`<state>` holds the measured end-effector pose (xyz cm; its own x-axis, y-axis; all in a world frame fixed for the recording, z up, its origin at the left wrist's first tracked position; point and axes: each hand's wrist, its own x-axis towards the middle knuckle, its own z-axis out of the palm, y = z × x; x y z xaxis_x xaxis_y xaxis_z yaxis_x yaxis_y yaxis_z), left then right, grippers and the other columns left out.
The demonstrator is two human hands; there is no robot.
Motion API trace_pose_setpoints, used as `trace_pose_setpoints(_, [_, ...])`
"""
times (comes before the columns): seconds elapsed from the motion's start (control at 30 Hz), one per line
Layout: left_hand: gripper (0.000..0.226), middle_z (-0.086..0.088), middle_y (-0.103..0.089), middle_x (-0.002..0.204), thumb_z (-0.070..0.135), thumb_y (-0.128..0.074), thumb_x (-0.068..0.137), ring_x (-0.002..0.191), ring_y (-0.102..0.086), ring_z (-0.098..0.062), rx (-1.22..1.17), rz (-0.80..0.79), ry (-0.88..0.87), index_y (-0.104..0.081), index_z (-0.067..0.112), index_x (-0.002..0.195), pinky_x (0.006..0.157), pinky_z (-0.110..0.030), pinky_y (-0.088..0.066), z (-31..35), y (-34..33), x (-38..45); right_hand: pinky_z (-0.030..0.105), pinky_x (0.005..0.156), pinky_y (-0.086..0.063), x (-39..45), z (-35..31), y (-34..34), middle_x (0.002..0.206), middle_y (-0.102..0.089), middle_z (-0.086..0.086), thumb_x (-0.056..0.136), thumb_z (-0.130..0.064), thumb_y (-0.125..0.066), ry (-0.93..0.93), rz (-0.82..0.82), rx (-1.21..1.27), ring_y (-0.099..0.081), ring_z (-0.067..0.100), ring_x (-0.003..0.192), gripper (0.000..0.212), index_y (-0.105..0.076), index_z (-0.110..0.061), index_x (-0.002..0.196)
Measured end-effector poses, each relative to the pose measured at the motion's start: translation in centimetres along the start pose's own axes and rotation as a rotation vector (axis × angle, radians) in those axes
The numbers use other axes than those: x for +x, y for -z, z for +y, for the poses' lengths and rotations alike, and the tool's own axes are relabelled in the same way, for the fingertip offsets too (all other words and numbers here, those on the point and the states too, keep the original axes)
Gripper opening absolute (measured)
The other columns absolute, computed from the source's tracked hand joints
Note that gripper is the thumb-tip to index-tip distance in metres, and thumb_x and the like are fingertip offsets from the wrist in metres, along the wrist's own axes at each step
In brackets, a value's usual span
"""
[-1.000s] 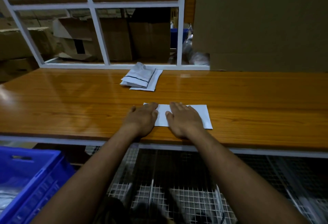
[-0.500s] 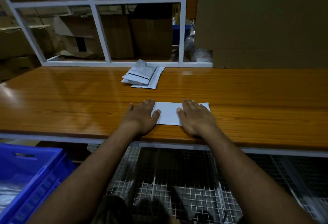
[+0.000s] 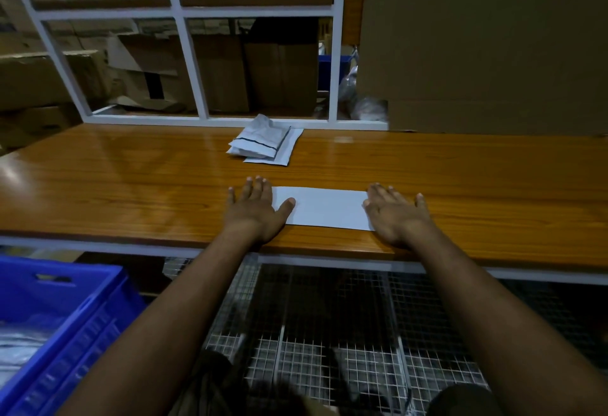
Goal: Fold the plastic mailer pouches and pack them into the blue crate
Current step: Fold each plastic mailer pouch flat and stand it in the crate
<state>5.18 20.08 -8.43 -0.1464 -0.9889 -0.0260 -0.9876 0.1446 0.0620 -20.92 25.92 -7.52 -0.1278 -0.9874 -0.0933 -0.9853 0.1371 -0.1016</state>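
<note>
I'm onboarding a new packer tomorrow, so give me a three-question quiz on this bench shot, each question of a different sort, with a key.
1. True or false: the left hand and right hand lie flat at opposite ends of the white pouch.
2. Where is the blue crate? A) on the bench top B) below the bench, on the person's left C) on the white shelf frame
3. Fill in: the pile of other pouches lies ____ the flattened pouch, toward the back of the wooden bench.

Key: 1 true; 2 B; 3 beyond.
</note>
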Motion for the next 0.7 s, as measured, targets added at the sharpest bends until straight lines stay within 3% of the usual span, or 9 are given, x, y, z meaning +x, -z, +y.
trace_pose_setpoints(0.13, [0.083,-0.006,0.007,0.168,0.068,-0.008,0.098,0.154,0.015,-0.021,-0.001,0.191,-0.043,0.001,0.014,0.161,0.124,-0.050,0.007,-0.3,0.2,-2.6,0.061,0.121,0.003,-1.0,-0.3,-0.2,0.168,0.008,-0.004,0.106,-0.051,-0.006,-0.040,0.012,0.002,0.006,0.021,0.154,0.062,0.003,-0.023,0.160])
trace_pose_setpoints(0.2, [0.077,-0.004,0.006,0.168,0.062,-0.013,0.102,0.154,0.013,-0.020,-0.013,0.267,-0.183,0.000,0.016,0.161,0.125,-0.046,0.006,-0.3,0.3,-5.4,0.061,0.121,0.002,-1.6,-0.8,-0.3,0.167,0.011,-0.001,0.105,-0.053,-0.007,-0.049,0.009,0.006,0.007,0.023,0.154,0.065,0.005,-0.021,0.160])
trace_pose_setpoints(0.33, [0.074,0.003,0.002,0.168,0.062,-0.023,0.102,0.155,0.008,-0.016,0.041,0.259,-0.435,-0.003,0.024,0.162,0.126,-0.042,0.004,-1.1,-1.7,-11.0,0.061,0.119,0.004,-3.2,-3.4,-1.2,0.167,0.014,0.002,0.104,-0.055,-0.007,0.014,0.012,0.013,0.011,0.023,0.154,0.067,0.005,-0.019,0.160])
trace_pose_setpoints(0.43, [0.069,0.000,-0.026,0.165,0.049,-0.046,0.098,0.152,-0.023,-0.022,0.119,0.391,-0.399,-0.025,0.024,0.159,0.125,-0.047,-0.013,-4.2,-3.2,-11.9,0.062,0.120,0.001,-4.4,-6.5,-1.8,0.168,0.004,0.002,0.106,-0.051,-0.010,0.115,0.036,0.030,0.008,0.021,0.154,0.064,-0.008,-0.017,0.160])
trace_pose_setpoints(0.53, [0.044,0.000,-0.063,0.137,0.023,-0.054,0.094,0.125,-0.059,-0.022,0.125,0.632,-0.407,-0.057,0.021,0.138,0.111,-0.046,-0.037,-8.6,-3.3,-12.4,0.063,0.119,0.000,-5.7,-10.0,-2.0,0.168,-0.002,0.001,0.105,-0.053,-0.009,0.244,0.040,0.078,0.006,0.021,0.154,0.062,-0.013,-0.023,0.159])
trace_pose_setpoints(0.6, [0.039,0.002,-0.068,0.128,0.014,-0.062,0.093,0.116,-0.064,-0.023,0.116,0.705,-0.411,-0.065,0.022,0.131,0.104,-0.045,-0.044,-12.4,-2.9,-13.0,0.060,0.120,0.002,-6.5,-12.5,-2.1,0.168,0.000,-0.001,0.104,-0.054,-0.007,0.331,0.035,0.133,0.008,0.019,0.154,0.063,-0.009,-0.025,0.160])
trace_pose_setpoints(0.7, [0.034,0.002,-0.071,0.123,0.018,-0.057,0.093,0.110,-0.066,-0.023,0.086,0.746,-0.385,-0.070,0.022,0.124,0.095,-0.041,-0.048,-18.7,-1.8,-15.3,0.055,0.120,0.004,-7.1,-16.0,-2.2,0.168,0.000,-0.002,0.102,-0.055,-0.010,0.463,0.071,0.177,0.009,0.017,0.154,0.064,-0.009,-0.028,0.161])
